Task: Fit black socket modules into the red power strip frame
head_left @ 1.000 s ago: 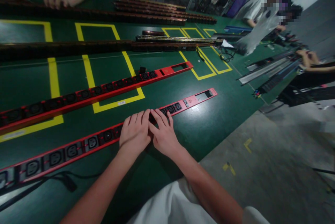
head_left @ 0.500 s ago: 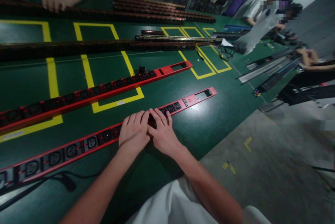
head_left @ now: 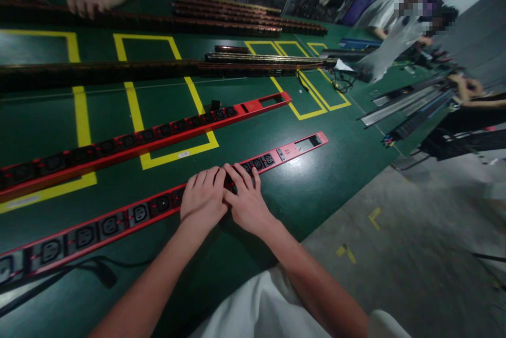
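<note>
Unchanged: work stays on the near red strip [head_left: 140, 213].
Left hand [head_left: 203, 196] narrow-fingered, right hand [head_left: 249, 201] slightly spread; cannot tell grip.

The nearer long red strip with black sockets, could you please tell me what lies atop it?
The bare left hand and right hand lie on the red strip; black sockets show on either side. The stretch beneath the hands is covered and cannot be seen.
</note>
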The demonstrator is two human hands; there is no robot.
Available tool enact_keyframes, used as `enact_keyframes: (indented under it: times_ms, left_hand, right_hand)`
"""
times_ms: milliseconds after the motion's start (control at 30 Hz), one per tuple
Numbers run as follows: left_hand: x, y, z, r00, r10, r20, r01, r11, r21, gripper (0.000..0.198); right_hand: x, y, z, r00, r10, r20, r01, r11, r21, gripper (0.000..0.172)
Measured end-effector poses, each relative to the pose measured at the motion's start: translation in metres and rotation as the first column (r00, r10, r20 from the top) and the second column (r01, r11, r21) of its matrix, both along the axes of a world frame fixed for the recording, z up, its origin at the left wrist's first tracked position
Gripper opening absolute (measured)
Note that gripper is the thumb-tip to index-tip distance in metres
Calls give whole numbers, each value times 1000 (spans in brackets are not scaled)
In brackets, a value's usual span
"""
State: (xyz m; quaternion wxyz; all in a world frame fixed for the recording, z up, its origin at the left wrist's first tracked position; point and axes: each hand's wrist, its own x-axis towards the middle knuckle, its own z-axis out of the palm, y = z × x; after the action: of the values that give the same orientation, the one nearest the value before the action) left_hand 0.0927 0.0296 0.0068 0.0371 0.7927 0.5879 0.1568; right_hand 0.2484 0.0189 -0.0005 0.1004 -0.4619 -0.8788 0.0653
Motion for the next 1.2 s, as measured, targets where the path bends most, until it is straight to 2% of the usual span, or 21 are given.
enact_keyframes:
  times_ms: [667, 1200]
  left_hand:
    - [1, 0, 2, 1000, 4, 3, -4, 1000, -20, 50]
    - [1, 0, 3, 1000, 5, 8, -5, 998, -65, 52]
  right_hand:
    - [0, 0, 2, 1000, -2, -5, 2, 1000, -3, 53]
    - [0, 0, 4, 1000, -5, -8, 5, 1000, -23, 54]
